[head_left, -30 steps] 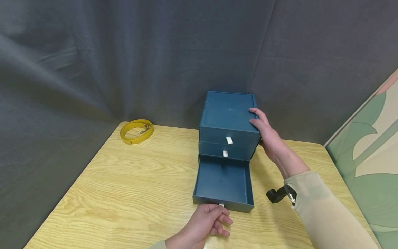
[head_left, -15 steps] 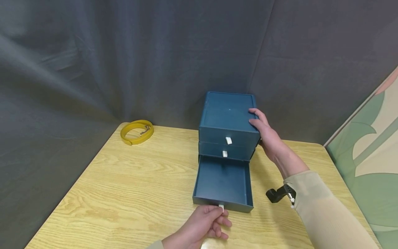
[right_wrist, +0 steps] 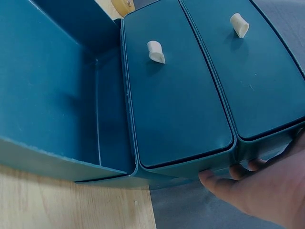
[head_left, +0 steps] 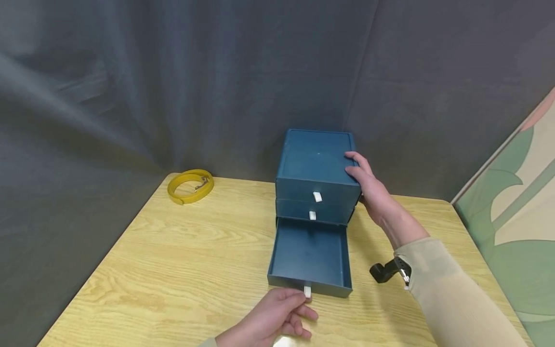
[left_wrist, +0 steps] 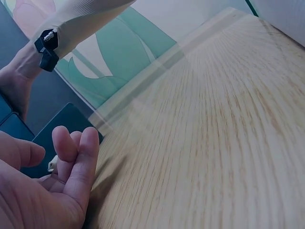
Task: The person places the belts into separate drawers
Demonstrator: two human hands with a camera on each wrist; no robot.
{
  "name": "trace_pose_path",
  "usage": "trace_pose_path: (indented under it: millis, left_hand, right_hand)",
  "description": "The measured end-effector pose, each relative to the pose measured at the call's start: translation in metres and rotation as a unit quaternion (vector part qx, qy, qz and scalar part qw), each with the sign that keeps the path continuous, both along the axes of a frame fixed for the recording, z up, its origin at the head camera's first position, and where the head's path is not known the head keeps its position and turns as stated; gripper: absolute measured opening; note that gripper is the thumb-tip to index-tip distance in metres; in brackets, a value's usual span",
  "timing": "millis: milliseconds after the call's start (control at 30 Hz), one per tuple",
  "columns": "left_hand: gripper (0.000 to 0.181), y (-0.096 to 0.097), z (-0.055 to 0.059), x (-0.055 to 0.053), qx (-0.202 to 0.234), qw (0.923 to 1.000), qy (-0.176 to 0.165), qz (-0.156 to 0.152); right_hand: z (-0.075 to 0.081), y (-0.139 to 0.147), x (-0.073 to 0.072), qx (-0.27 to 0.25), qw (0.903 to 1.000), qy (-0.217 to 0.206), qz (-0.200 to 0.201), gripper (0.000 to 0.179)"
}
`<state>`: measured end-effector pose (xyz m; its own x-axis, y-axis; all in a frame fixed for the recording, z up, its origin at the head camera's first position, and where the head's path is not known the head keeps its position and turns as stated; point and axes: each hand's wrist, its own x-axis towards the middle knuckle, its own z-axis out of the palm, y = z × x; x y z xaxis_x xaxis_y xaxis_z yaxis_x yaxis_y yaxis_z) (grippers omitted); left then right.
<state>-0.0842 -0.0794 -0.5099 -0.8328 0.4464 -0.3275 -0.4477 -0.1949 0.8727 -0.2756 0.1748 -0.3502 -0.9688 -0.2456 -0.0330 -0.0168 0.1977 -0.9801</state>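
A blue desktop drawer unit [head_left: 318, 156] stands at the back of the wooden table, its bottom drawer [head_left: 310, 253] pulled far out with nothing inside. The two upper drawers are closed, each with a white pull tab. My left hand [head_left: 277, 313] is just left of the bottom drawer's white tab [head_left: 307, 291], fingertips beside it; in the left wrist view the thumb and fingers stand apart, with the tab showing beyond them. My right hand [head_left: 375, 193] rests over the unit's top right edge. In the right wrist view its fingertips [right_wrist: 208, 176] touch the unit's side.
A coiled yellow strap [head_left: 191, 187] with a metal clasp lies at the table's back left corner. A dark grey curtain [head_left: 243, 86] hangs behind the table [head_left: 186, 260]. A panel with a leaf pattern [head_left: 520, 217] borders the right side.
My left hand has loosened from the tab and slid slightly left and toward me, leaving more of the tab visible. The drawer and my right hand have stayed in place.
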Motion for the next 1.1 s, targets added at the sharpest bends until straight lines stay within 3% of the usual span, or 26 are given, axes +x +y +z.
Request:
trace_pose_path:
  millis: [267,667,1100]
  left_hand:
    - [0.039,-0.019,-0.001,0.005,-0.003,0.9995,-0.007,-0.031]
    - [0.04,-0.049,0.006,0.006,-0.037,0.9991,0.002,-0.019]
    - [0.035,-0.079,0.011,0.004,-0.016,0.9998,0.006,-0.013]
  right_hand:
    - [-0.004,0.0,0.002,0.005,1.0,0.0,-0.001,0.061]
    - [-0.003,-0.004,0.001,0.0,1.0,0.008,0.004,0.061]
    - [-0.002,0.0,0.001,0.004,0.9999,0.013,-0.003,0.06]
